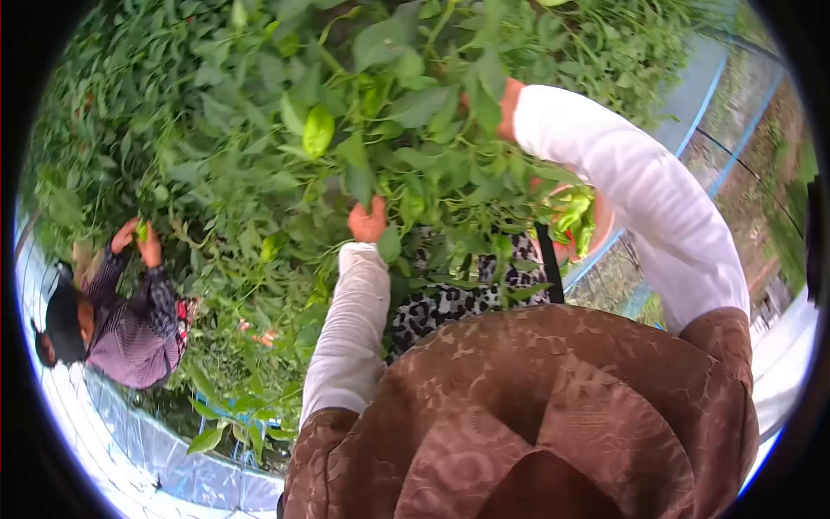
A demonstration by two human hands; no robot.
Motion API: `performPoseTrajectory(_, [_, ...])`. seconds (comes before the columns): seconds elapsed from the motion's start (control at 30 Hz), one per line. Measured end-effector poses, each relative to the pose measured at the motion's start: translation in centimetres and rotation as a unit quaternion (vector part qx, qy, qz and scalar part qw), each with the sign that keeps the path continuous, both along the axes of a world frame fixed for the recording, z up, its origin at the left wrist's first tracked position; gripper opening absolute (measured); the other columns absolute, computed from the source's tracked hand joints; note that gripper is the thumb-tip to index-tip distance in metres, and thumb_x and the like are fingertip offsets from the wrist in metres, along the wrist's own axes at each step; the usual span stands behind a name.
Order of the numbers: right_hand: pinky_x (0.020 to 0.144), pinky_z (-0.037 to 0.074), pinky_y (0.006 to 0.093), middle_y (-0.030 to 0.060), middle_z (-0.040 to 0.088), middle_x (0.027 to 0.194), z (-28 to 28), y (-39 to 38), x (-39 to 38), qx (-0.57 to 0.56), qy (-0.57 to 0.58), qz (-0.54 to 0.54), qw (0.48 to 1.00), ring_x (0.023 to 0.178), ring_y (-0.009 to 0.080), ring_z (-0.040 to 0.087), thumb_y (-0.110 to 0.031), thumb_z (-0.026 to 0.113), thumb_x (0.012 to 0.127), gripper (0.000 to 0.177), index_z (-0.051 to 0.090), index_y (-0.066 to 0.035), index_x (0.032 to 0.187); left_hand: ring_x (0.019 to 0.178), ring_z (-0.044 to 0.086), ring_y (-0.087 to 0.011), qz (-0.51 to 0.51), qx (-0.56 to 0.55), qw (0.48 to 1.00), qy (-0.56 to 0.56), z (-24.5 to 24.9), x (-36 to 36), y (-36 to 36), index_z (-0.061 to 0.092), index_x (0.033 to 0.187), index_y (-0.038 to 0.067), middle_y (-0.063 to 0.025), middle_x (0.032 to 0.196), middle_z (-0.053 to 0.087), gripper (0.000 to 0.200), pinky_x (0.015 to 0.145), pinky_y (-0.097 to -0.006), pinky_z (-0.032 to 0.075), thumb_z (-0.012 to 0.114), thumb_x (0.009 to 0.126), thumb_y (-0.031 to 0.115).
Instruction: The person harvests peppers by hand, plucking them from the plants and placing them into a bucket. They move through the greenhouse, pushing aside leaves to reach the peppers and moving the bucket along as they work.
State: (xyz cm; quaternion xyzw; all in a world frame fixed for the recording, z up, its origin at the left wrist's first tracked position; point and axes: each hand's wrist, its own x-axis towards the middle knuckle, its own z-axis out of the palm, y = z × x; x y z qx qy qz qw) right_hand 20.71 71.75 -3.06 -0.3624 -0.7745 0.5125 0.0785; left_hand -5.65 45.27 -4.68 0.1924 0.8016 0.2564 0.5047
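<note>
Among the leaves of the pepper plants, my left hand is closed, its fingers curled near stems; what they grip, if anything, is hidden by foliage. A light green pepper hangs above and left of it. My right hand reaches into the foliage at the upper right, and leaves cover its fingers. Below that arm stands a pinkish bucket with green and red peppers in it, partly behind leaves.
At the left, another person in a dark cap holds a green pepper with both hands. Blue-edged sheeting runs along the right side. A leafy branch sticks out at the lower left.
</note>
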Motion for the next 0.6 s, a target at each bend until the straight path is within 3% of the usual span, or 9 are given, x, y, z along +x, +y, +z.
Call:
performPoseTrajectory(0.03, [0.078, 0.046, 0.0396, 0.0135, 0.058, 0.094, 0.1, 0.3, 0.2, -0.004, -0.018, 0.019, 1.000, 0.087, 0.0284, 0.057, -0.016, 0.052, 0.081, 0.017, 0.055, -0.005, 0.094, 0.065, 0.056, -0.0157, -0.032, -0.002, 0.996, 0.088, -0.7, 0.1, -0.7, 0.062, 0.087, 0.001, -0.0097, 0.075, 0.064, 0.021, 0.064, -0.0307, 0.045, 0.061, 0.079, 0.020])
performPoseTrajectory(0.1, [0.079, 0.045, 0.0405, 0.0138, 0.059, 0.093, -1.1, 0.7, -0.2, -0.044, -0.099, 0.074, 0.991, 0.089, 0.0287, 0.057, -0.017, 0.052, 0.080, 0.019, 0.055, -0.007, 0.096, 0.071, 0.061, -0.0273, -0.037, 0.021, 0.991, 0.124, 0.9, 1.0, 0.5, 0.062, 0.090, 0.004, -0.0157, 0.080, 0.063, 0.022, 0.068, -0.0339, 0.046, 0.062, 0.076, 0.021])
performPoseTrajectory(0.27, [0.083, 0.043, 0.0427, 0.0147, 0.060, 0.093, -3.1, 2.4, 0.7, -0.173, -0.193, 0.168, 0.951, 0.092, 0.0296, 0.056, -0.019, 0.054, 0.078, 0.026, 0.056, -0.010, 0.102, 0.083, 0.059, -0.0362, -0.039, -0.002, 0.995, 0.095, 2.0, 1.1, 1.5, 0.060, 0.097, 0.004, -0.0190, 0.090, 0.062, 0.028, 0.074, -0.0357, 0.046, 0.060, 0.076, 0.022])
performPoseTrajectory(0.4, [0.086, 0.042, 0.0445, 0.0154, 0.061, 0.092, -3.8, 1.4, 2.0, -0.244, -0.199, 0.189, 0.930, 0.095, 0.0303, 0.056, -0.021, 0.055, 0.076, 0.032, 0.057, -0.012, 0.107, 0.085, 0.058, -0.0367, -0.051, -0.020, 0.993, 0.105, 2.3, 0.8, 1.9, 0.060, 0.098, 0.003, -0.0187, 0.091, 0.062, 0.029, 0.076, -0.0357, 0.046, 0.060, 0.075, 0.021])
performPoseTrajectory(0.53, [0.089, 0.040, 0.0463, 0.0161, 0.062, 0.091, -4.1, -0.8, 2.7, -0.233, -0.170, 0.121, 0.950, 0.098, 0.0310, 0.056, -0.023, 0.056, 0.075, 0.038, 0.058, -0.015, 0.112, 0.086, 0.059, -0.0355, -0.056, 0.012, 0.988, 0.140, 3.0, 1.1, 2.3, 0.060, 0.096, 0.003, -0.0173, 0.090, 0.062, 0.029, 0.077, -0.0354, 0.045, 0.061, 0.075, 0.022])
performPoseTrajectory(0.57, [0.089, 0.041, 0.0412, 0.0174, 0.062, 0.092, -3.9, -0.9, 2.3, -0.227, -0.200, 0.075, 0.950, 0.100, 0.0288, 0.056, -0.022, 0.055, 0.076, 0.032, 0.061, -0.009, 0.105, 0.081, 0.061, -0.0288, -0.004, 0.072, 0.995, 0.070, -0.6, 0.7, -0.5, 0.061, 0.095, 0.003, -0.0153, 0.087, 0.064, 0.026, 0.075, -0.0334, 0.045, 0.061, 0.076, 0.021])
performPoseTrajectory(0.6, [0.089, 0.042, 0.0399, 0.0168, 0.062, 0.092, -3.8, -1.4, 2.3, -0.187, -0.218, 0.034, 0.957, 0.099, 0.0277, 0.056, -0.022, 0.054, 0.077, 0.031, 0.061, -0.008, 0.104, 0.076, 0.060, -0.0204, -0.025, 0.064, 0.996, 0.062, -0.9, 0.4, -0.5, 0.061, 0.093, 0.001, -0.0128, 0.085, 0.064, 0.023, 0.072, -0.0308, 0.046, 0.061, 0.077, 0.019])
